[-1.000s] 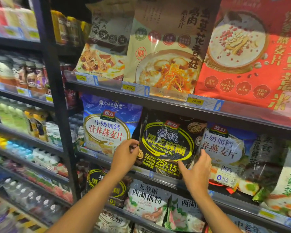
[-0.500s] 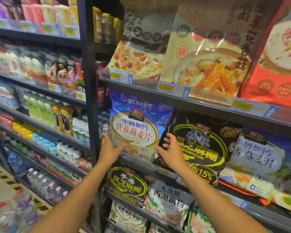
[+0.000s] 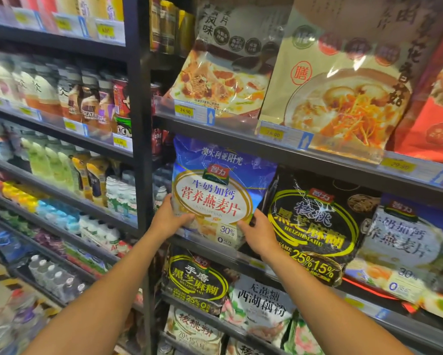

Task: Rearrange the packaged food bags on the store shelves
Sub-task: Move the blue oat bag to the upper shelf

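Blurred bottles fill the left-hand racks, their labels unreadable, and the red packet at the upper right is cut off by the frame. The glossy blue-and-white plastic oat bag (image 3: pixel 221 193) stands upright on the dark metal middle shelf (image 3: pixel 317 160), its lower corners gripped between the left hand (image 3: pixel 169 218) and right hand (image 3: pixel 257 233), beside a black sesame-paste bag (image 3: pixel 315 226).

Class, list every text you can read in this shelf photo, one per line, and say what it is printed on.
"营养燕麦片", "30%": blue bag, held by left hand and right hand.
"HEIZHIMAHU", "25%", "15%": black bag.
"西湖藕粉": white bag below.
"24.90": price tag.
"膳": beige bag.
Bottle labels and the other price tags: too blurred to read.
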Tool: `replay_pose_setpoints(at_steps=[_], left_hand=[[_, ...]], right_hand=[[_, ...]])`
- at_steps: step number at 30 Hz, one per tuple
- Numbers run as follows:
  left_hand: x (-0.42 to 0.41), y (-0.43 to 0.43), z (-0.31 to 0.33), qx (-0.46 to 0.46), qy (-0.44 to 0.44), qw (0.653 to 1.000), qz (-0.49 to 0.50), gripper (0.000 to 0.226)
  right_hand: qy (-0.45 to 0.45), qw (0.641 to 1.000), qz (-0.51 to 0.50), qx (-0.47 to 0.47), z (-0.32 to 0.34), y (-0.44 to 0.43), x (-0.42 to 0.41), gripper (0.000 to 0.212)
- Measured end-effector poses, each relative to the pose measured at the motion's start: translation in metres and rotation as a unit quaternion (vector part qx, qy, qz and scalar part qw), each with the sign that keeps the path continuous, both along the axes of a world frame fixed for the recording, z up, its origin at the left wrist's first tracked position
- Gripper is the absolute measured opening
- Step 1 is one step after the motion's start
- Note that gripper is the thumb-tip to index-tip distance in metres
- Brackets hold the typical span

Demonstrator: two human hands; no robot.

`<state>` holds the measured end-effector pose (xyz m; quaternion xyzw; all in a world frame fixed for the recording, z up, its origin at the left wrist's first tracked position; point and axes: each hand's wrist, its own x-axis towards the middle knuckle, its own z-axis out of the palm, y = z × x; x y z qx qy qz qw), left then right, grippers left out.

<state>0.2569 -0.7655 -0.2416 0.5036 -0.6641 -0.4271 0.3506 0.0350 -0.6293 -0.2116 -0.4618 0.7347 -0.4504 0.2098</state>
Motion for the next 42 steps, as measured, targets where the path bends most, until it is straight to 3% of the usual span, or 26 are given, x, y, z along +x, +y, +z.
replay_pose_setpoints(at_steps=[4, 11, 17, 27, 34, 42], left_hand=[[0.0, 0.001, -0.004, -0.004, 0.018, 1.0, 0.003, 0.09], [0.02, -0.015, -0.054, -0.021, 0.063, 0.998, -0.009, 0.107], [0.023, 0.023, -0.016, -0.101, 0.048, 0.993, 0.029, 0.076], [0.037, 0.066, 0.013, -0.229, 0.037, 0.968, 0.095, 0.091], [0.035, 0.114, -0.011, -0.212, 0.021, 0.97, 0.115, 0.093], [-0.008, 0.161, -0.02, -0.206, 0.006, 0.975, 0.08, 0.095]], right_hand=[[-0.023, 1.0, -0.012, -0.017, -0.003, 0.005, 0.003, 0.034], [-0.045, 0.998, 0.004, -0.04, -0.013, 0.021, 0.016, 0.043], [-0.031, 0.994, -0.001, -0.102, -0.01, 0.032, 0.02, 0.041], [-0.028, 0.978, 0.047, -0.202, 0.016, 0.059, 0.021, 0.032], [0.03, 0.981, 0.052, -0.185, -0.002, 0.104, 0.004, 0.031], [-0.025, 0.985, 0.036, -0.167, -0.016, 0.161, -0.031, 0.032]])
